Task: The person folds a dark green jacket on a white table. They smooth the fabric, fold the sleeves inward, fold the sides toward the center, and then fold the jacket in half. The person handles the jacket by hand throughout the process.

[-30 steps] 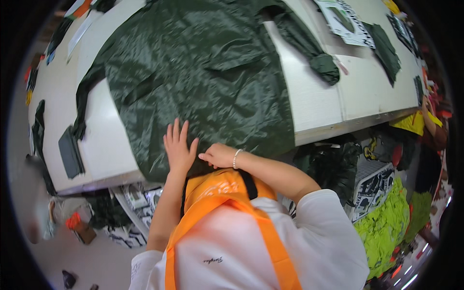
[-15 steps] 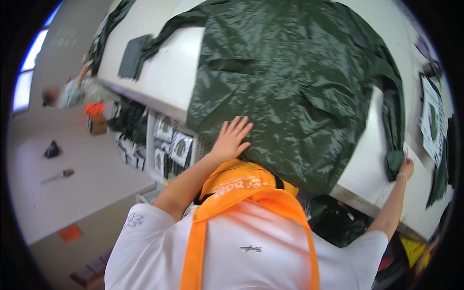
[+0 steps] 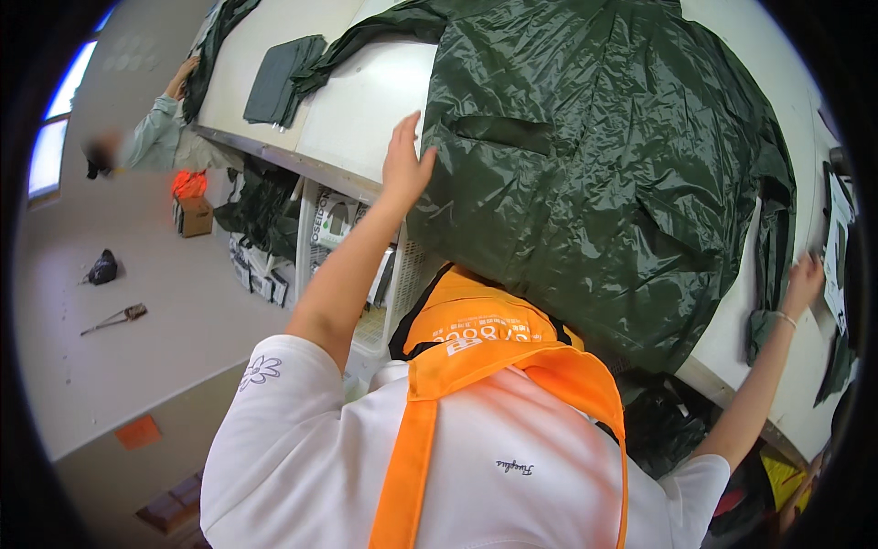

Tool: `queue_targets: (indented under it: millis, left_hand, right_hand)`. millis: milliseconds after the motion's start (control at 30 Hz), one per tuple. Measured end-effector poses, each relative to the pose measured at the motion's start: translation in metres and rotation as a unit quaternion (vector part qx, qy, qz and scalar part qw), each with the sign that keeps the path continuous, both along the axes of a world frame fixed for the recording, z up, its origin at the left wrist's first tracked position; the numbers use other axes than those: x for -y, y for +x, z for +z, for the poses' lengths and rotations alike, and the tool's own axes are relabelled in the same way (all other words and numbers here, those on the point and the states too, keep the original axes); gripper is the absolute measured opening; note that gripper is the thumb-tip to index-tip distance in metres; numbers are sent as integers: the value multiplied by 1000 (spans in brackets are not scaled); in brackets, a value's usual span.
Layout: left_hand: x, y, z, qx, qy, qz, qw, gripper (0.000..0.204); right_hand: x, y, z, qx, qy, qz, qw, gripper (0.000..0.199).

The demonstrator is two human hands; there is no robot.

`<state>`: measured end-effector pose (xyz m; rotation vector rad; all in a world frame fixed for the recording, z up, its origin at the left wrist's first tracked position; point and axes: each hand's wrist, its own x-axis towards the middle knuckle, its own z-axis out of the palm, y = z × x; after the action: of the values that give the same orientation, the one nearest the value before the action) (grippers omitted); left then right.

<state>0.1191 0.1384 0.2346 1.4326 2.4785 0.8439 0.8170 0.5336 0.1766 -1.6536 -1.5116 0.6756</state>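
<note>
A dark green, glossy rain jacket (image 3: 585,156) lies spread on the white table (image 3: 366,101), its hem toward me. My left hand (image 3: 407,166) is at the jacket's left edge, fingers stretched out and holding nothing. Over on the right my right hand (image 3: 805,282) is raised past the sleeve's cuff (image 3: 759,334), apart from it. Its fingers look bunched beside a white printed package (image 3: 836,247); whether anything is between them is too small to see. One sleeve (image 3: 380,32) reaches left across the table.
Folded dark green pieces (image 3: 282,80) lie at the upper left. Below the table edge stands a white basket (image 3: 399,284) with packages, and a black plastic bag (image 3: 666,416). A co-worker's sleeve (image 3: 155,133) and hand hold dark cloth at far left. A cardboard box (image 3: 194,218) is on the floor.
My left hand has lifted from the jacket's hem and moved up along its left edge. My right hand has let go of the cuff and moved farther up and right.
</note>
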Motion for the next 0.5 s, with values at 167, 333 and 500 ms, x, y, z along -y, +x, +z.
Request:
queue_targets:
  millis: [167,333,500]
  left_hand:
    - [-31,-69,-38,-27,27,-178,983,34]
    - [-64,-83,-58,187,-52,-73,978,23]
    - [-54,-98,-59,239,5,-64,969,28]
  right_hand:
    - [176,-340,96,79,-58,268,958,25]
    - [252,-503,51,-83,-223,356,904,28]
    - [300,-606,32,-144,-350,380,844,38]
